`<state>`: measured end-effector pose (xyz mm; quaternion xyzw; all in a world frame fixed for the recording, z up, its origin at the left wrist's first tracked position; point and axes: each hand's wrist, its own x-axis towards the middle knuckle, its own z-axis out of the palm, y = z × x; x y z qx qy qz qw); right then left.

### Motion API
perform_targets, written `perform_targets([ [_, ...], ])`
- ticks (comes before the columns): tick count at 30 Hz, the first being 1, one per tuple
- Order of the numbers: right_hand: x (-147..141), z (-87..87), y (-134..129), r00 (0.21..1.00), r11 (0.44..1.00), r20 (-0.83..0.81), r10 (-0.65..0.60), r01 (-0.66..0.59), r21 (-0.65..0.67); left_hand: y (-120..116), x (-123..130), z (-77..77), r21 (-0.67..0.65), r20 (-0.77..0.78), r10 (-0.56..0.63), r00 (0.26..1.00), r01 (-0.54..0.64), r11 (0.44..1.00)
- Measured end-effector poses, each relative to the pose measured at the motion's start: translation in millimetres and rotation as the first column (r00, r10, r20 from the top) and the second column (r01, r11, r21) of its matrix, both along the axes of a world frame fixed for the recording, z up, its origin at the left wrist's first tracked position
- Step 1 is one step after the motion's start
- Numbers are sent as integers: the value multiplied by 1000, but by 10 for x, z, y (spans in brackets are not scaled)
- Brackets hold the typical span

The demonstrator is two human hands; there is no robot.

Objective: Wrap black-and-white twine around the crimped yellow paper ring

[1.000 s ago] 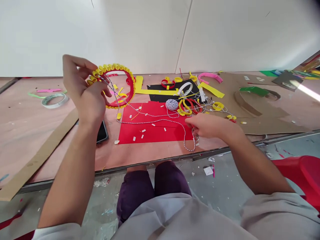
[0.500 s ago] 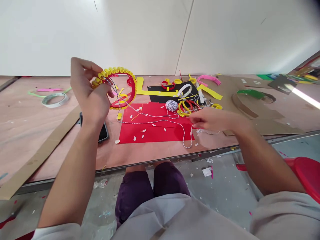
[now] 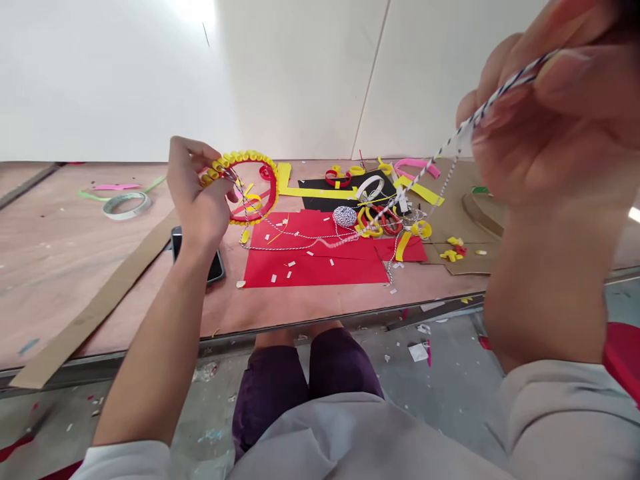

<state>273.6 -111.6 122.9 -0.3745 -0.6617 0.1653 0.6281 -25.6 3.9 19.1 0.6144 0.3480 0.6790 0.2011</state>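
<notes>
The left hand (image 3: 197, 193) grips a yellow-and-red paper ring (image 3: 245, 158), holding it in the air above the worktop (image 3: 100, 300), just over a phone (image 3: 215, 268). The right hand (image 3: 550, 113), raised close to the camera, pinches striped twine (image 3: 430, 167) between finger and thumb. The twine slants down towards red paper (image 3: 310, 267), near a ball of twine (image 3: 345, 216).

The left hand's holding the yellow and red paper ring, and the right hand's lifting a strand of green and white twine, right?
No: the twine is dark and white, not green and white, as the head view shows. The left hand holds the yellow and red paper ring; the right hand lifts it.
</notes>
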Motion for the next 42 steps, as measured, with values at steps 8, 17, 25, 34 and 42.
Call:
perform_targets([
  [8, 17, -247, 206, 894, 909, 193, 405, -372, -187, -3, -17, -2, -4, 1, -9, 1000, 9, 1000],
  [17, -58, -1014, 560, 900, 802, 146, 411, -281, -527, -47, -45, -39, -55, -64, -28, 998, 24, 998],
  [25, -30, -1132, 668, 858, 854, 420, 295, -40, -519, 8, -11, -43, -45, -81, -10, 997, 7, 999],
  [34, 298, -1116, 176, 237, 641, 842, 485, 558, -527, 5, 34, -42, -6, -88, 7, 996, -8, 1000],
  [42, 355, -1269, 122, 343, 608, 790, 508, 507, -611, -24, 15, -80, -63, -136, -5, 991, -4, 998],
])
